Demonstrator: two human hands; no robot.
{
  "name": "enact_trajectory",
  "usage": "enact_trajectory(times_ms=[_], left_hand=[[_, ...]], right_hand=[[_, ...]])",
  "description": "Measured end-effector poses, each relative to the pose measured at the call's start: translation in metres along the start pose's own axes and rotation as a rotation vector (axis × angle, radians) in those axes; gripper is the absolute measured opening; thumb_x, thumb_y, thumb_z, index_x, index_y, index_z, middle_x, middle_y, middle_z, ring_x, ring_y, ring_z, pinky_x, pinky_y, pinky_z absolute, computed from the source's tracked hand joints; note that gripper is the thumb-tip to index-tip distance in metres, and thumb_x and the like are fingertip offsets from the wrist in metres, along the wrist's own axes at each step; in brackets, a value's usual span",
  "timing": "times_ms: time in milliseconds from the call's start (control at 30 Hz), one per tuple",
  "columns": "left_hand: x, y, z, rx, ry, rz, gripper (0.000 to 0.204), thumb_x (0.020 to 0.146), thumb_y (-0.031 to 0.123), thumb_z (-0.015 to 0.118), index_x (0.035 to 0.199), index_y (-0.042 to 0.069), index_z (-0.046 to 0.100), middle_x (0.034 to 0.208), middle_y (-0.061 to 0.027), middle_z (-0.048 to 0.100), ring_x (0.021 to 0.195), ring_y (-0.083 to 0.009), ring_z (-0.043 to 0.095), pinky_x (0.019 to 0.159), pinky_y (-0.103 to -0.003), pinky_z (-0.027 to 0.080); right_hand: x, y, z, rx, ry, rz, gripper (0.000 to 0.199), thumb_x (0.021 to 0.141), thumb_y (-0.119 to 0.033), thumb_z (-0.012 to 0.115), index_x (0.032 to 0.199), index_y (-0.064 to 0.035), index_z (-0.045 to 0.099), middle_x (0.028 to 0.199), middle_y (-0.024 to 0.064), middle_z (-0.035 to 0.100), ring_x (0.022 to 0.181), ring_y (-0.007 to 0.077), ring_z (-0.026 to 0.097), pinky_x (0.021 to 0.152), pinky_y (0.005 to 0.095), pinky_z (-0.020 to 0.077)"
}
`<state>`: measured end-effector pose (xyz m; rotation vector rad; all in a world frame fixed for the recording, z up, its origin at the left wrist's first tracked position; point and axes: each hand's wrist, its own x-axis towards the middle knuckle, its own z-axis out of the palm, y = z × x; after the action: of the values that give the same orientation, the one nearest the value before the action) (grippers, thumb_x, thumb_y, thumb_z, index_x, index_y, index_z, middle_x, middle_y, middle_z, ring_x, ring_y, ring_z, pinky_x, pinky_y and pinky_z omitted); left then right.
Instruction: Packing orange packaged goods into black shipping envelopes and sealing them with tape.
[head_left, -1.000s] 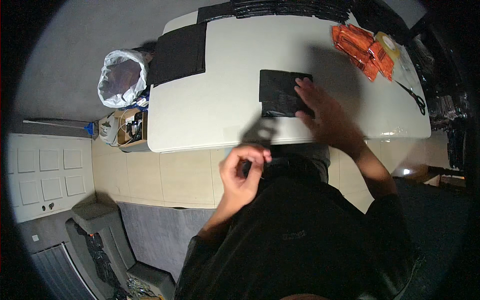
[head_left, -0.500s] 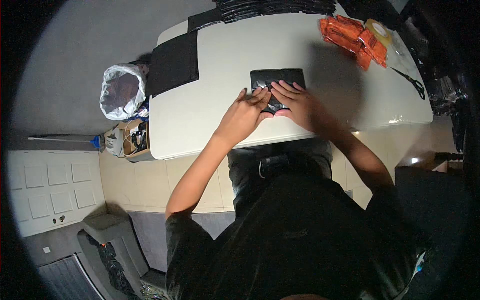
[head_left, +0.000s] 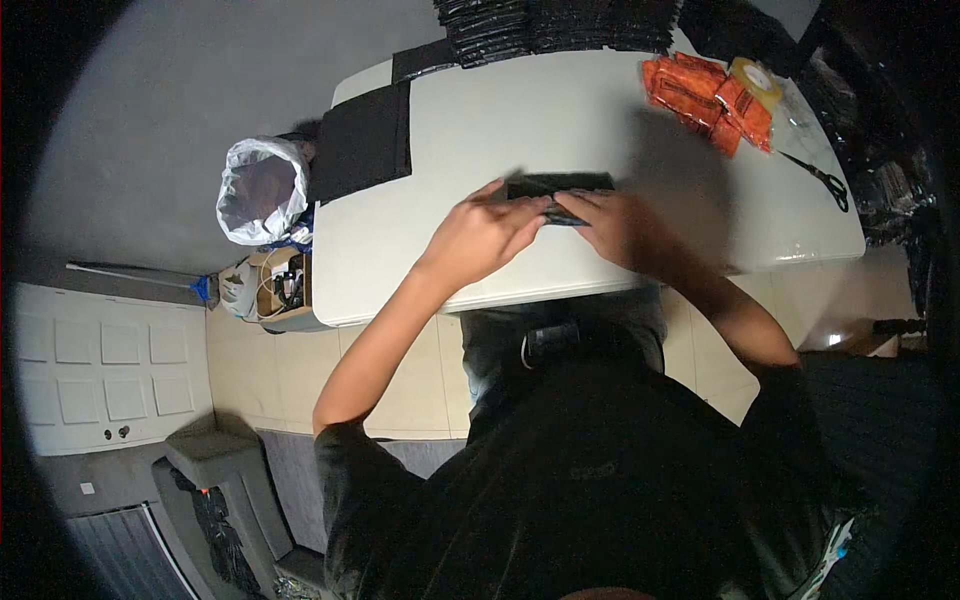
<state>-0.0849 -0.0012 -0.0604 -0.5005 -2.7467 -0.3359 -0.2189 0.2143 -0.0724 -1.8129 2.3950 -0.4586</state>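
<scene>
A flat, square, glossy black plastic packet (head_left: 562, 183) is between my hands near the front edge of the white table. My left hand (head_left: 482, 235) grips its left side, fingers over the top and thumb at the near edge. From the right, my right hand (head_left: 622, 230) holds the other side the same way, fingertips almost meeting those of the left. The packet's near edge looks folded or raised a little. The fingers cover much of its near half, and the thumbs are partly hidden.
Orange plastic packets (head_left: 700, 92), a tape roll (head_left: 757, 80) and black scissors (head_left: 825, 182) lie at the table's right. Stacked black packets (head_left: 560, 28) line the far edge. A black sheet (head_left: 365, 143) lies left, beside a white-lined bin (head_left: 262, 190) and a box (head_left: 285, 290).
My fingers have gone from lying flat on the packet to closing round its near part, which now looks folded or lifted. The whole view has shifted slightly, with the table lower.
</scene>
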Motion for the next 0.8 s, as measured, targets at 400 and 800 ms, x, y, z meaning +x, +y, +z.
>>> enact_trajectory(times_ms=[400, 800], left_hand=[[-0.020, 0.007, -0.061, -0.328, 0.558, -0.610, 0.040, 0.105, 0.026, 0.054, 0.133, 0.000, 0.064, 0.123, -0.0206, 0.071, 0.121, -0.0286, 0.066, 0.103, -0.037, 0.049], [-0.012, 0.073, 0.046, -0.518, 0.362, -0.513, 0.017, 0.091, 0.008, 0.065, 0.103, 0.002, 0.075, 0.085, -0.0135, 0.074, 0.066, -0.0272, 0.070, 0.066, -0.036, 0.056]], right_hand=[[0.023, 0.057, -0.034, 0.116, 0.315, 0.096, 0.031, 0.103, -0.028, 0.055, 0.103, 0.0018, 0.066, 0.087, 0.0211, 0.068, 0.085, 0.0404, 0.067, 0.081, 0.0477, 0.0525], [0.098, 0.061, -0.013, 0.152, -0.254, -0.212, 0.049, 0.081, -0.017, 0.080, 0.126, -0.0045, 0.065, 0.112, 0.0142, 0.068, 0.117, 0.0335, 0.059, 0.107, 0.0436, 0.0430]])
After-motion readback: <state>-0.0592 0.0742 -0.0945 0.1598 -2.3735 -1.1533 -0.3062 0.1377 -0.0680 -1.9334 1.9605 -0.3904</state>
